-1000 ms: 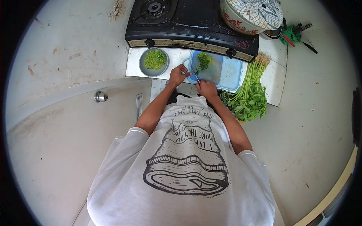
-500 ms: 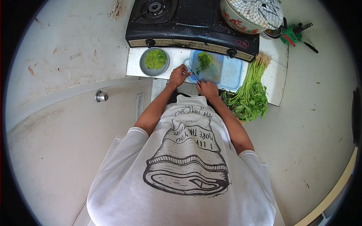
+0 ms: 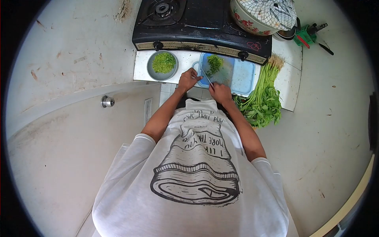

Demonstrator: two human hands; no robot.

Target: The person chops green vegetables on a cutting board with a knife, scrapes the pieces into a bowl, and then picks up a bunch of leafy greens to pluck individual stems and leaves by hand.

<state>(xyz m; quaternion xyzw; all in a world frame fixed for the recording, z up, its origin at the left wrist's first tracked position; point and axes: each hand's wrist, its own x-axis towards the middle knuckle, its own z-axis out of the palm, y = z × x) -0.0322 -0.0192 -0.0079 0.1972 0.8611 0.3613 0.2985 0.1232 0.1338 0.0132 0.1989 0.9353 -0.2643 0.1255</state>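
In the head view my right hand (image 3: pixel 221 94) is closed around the handle of a knife (image 3: pixel 208 78). Its blade points up and left over the left part of a blue cutting board (image 3: pixel 244 75). My left hand (image 3: pixel 188 80) is at the board's left edge, by its handle, with the fingers drawn together close to the blade. Whatever lies between those fingers is too small to make out. Finely chopped greens (image 3: pixel 214 64) form a pile on the board just beyond the knife tip. To the left, a grey bowl (image 3: pixel 175 70) holds more chopped greens (image 3: pixel 162 63).
Behind the board stands a black gas stove (image 3: pixel 197 39) bearing a flowered pot (image 3: pixel 252 27) under a checked cloth (image 3: pixel 276 14). A bunch of leafy stalks (image 3: pixel 263 93) lies right of the board. Farther right are a green basket (image 3: pixel 303 36) and a black-handled utensil (image 3: pixel 326 49).
The knife and my right hand have shifted slightly right, and the blade has moved a little away from my left fingers. My left hand stays nearly in place.
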